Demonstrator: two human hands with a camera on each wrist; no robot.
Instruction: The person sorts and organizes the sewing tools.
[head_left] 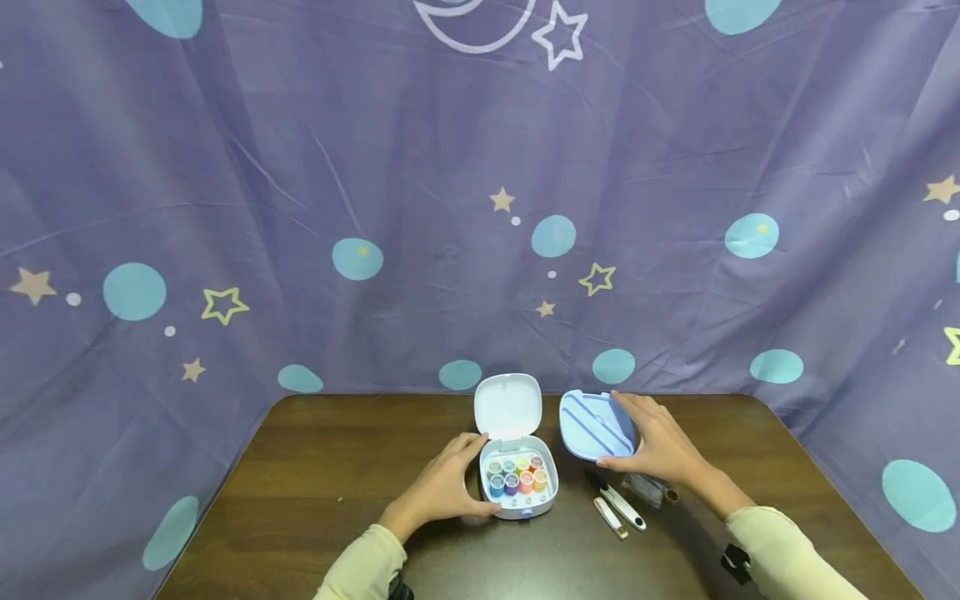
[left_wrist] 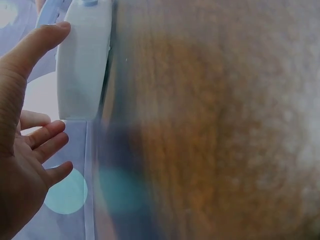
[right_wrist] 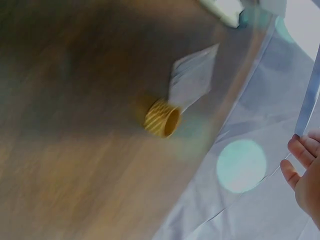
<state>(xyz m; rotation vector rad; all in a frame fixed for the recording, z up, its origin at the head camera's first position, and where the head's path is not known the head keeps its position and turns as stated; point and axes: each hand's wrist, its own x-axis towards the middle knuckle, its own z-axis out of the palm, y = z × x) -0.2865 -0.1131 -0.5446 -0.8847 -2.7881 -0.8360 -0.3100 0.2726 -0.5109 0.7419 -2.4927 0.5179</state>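
Observation:
A small white sewing box (head_left: 519,512) stands with its lid (head_left: 507,406) raised. Inside are several thread spools (head_left: 512,483) in different colours, in two rows. My left hand (head_left: 446,486) spans the box's left side, thumb at the front corner and index finger near the hinge. The left wrist view shows that thumb on the upper edge of the box wall (left_wrist: 82,65), with the other fingers spread. To the right, my right hand (head_left: 660,442) holds a light blue tray insert (head_left: 596,425) tilted up, between thumb and fingers. In the right wrist view, the fingers (right_wrist: 301,151) touch its edge.
Below the tray lie a white-handled cutting tool (head_left: 624,507), a small white clipper (head_left: 611,518), a clear packet (head_left: 645,490) and a gold thimble (right_wrist: 163,119). The brown table (head_left: 337,467) ends at a purple patterned curtain (head_left: 420,317).

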